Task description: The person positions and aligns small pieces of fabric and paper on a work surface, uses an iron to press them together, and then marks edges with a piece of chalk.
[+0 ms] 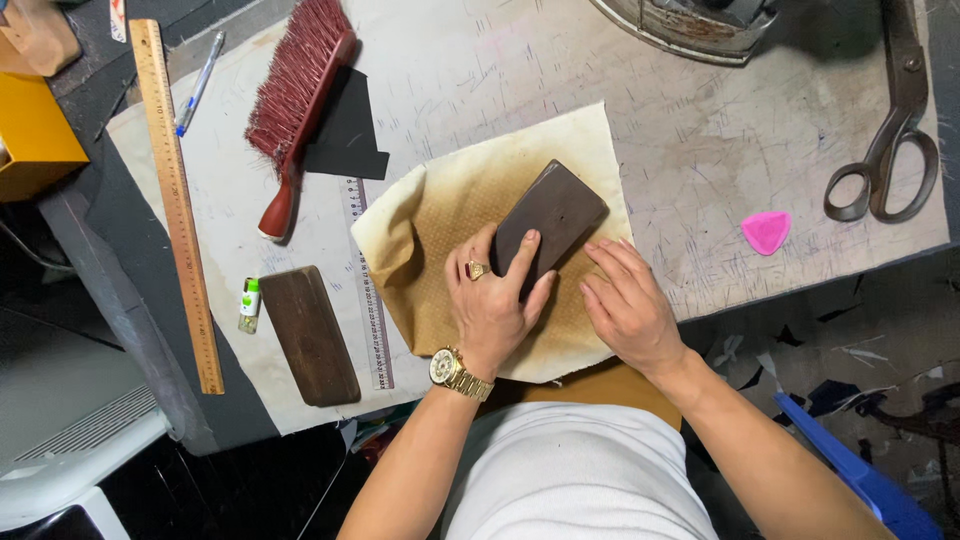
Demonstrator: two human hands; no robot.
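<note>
My left hand (492, 296), with a ring and a gold watch, grips the near end of a dark brown rectangular block (552, 215) that lies on a scorched cream cloth (470, 200). The block is tilted, its far end pointing up and right. My right hand (628, 305) lies flat on the cloth just right of the block's near end, fingers together, holding nothing.
A second dark wooden block (310, 335) lies left of the cloth beside a clear ruler (366, 290) and a small lighter (249, 304). A red brush (295, 95), wooden ruler (178, 200), pen (200, 82), black scissors (893, 130), pink chalk (766, 232) and an iron (700, 25) surround them.
</note>
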